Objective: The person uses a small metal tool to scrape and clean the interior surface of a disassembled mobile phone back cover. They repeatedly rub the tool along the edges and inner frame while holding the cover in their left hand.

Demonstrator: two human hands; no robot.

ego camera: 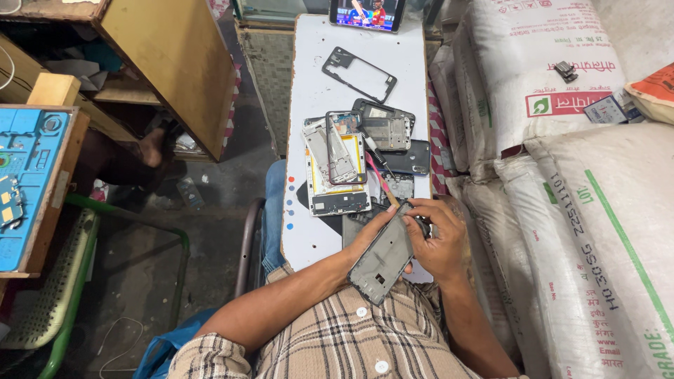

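Over the white table (309, 238) (strewn with phone parts) we grasp a phone frame (382, 263), left grip (368, 235) and right grip (439, 242) both clenched on it

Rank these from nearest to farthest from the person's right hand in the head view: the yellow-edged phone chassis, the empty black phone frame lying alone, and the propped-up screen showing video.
1. Yellow-edged phone chassis, in the pile just beyond the right hand.
2. Empty black phone frame, alone farther up the white board.
3. Propped-up screen, at the board's far end.
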